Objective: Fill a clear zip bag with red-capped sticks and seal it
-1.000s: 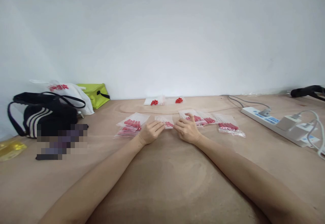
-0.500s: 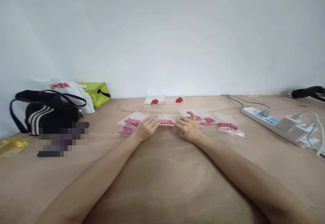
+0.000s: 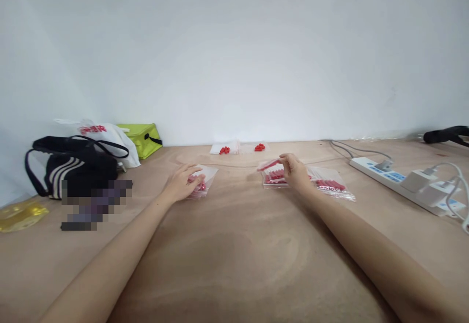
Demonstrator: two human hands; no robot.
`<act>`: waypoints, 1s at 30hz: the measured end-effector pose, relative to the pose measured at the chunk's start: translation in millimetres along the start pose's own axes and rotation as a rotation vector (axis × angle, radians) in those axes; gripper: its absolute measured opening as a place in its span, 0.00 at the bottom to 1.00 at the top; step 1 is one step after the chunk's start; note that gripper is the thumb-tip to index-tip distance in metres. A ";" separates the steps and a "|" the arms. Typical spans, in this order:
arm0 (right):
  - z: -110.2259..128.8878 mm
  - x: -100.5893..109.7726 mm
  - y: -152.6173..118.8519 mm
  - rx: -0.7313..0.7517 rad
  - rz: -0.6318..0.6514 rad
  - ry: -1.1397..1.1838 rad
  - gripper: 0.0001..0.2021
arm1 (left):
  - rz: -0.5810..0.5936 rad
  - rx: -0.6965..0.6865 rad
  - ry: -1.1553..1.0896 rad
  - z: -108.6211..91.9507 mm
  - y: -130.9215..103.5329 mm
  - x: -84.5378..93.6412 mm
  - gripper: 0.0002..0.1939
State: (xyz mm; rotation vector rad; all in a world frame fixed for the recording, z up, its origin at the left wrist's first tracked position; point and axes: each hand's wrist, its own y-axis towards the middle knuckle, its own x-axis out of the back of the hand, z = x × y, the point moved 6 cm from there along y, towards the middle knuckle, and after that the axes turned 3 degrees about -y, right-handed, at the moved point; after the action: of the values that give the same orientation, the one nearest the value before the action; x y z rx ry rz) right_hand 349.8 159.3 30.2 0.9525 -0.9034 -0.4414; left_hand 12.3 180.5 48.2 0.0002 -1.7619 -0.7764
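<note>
Bare, pale brown bench [image 3: 234,264] in the foreground, smooth with a faint wood grain, running back to a plain white wall [image 3: 234,44]. Both forearms stretch out across it, well apart.

The left hand [image 3: 182,183] lies palm down, fingers loosely curled, its grip resting on top of a small stack of clear bags [image 3: 203,182] holding red pieces; whether the fingers pinch the stack or merely press it, I cannot tell. The right hand [image 3: 295,172] is raised a little off the bench, thumb and forefinger clenched on the edge of a thin clear bag [image 3: 269,165], which it holds lifted, just above another pile of bags [image 3: 274,180]. Just right of that hand lies one more flat bag of red sticks [image 3: 330,185], glossy and crinkled.

To the far right, a white power strip [image 3: 403,183] with plugs and grey cables. On the left, a black bag with white stripes [image 3: 69,169], something yellow and shiny [image 3: 20,214] at the edge, a white plastic bag with red print [image 3: 104,139] and a lime-green pouch [image 3: 141,137].

Furthest back, against the wall, two small flat bags [image 3: 240,148] with a few red bits each.
</note>
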 end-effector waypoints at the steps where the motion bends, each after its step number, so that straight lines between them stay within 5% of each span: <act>1: -8.3 5.5 -3.3 0.001 0.004 -0.039 0.08 | 0.046 0.044 0.014 7.2 -1.8 -0.8 0.23; 5: -44.6 30.6 -28.2 -0.027 0.101 -0.194 0.10 | 0.196 0.118 0.031 21.9 -12.2 -7.3 0.29; 8: -59.9 46.2 -46.7 -0.023 0.207 -0.310 0.10 | 0.195 0.086 -0.012 16.8 -14.1 -7.3 0.27; 11: -55.4 54.7 -54.0 0.036 0.286 -0.446 0.11 | 0.168 0.020 -0.069 1.1 -11.0 -6.9 0.22; 15: -21.7 60.4 -45.1 0.136 0.193 -0.580 0.14 | 0.153 -0.133 -0.134 -34.2 -7.5 -15.3 0.17; 18: 18.2 47.3 -36.2 0.249 0.151 -0.465 0.13 | 0.106 -0.223 -0.224 -61.2 -4.6 -27.6 0.12; 23: 76.8 -9.7 -27.6 0.420 0.307 -0.387 0.09 | 0.018 -0.263 -0.324 -87.2 7.1 -52.3 0.08; 30: 90.8 -55.0 -17.1 0.539 0.368 -0.493 0.13 | 0.003 -0.305 -0.378 -95.9 15.3 -69.3 0.08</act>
State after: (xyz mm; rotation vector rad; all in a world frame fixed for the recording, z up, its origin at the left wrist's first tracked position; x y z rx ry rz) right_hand 244.8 141.6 14.6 1.1503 -1.6687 -0.1074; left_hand 124.4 171.0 8.6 -0.3752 -1.9744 -1.0899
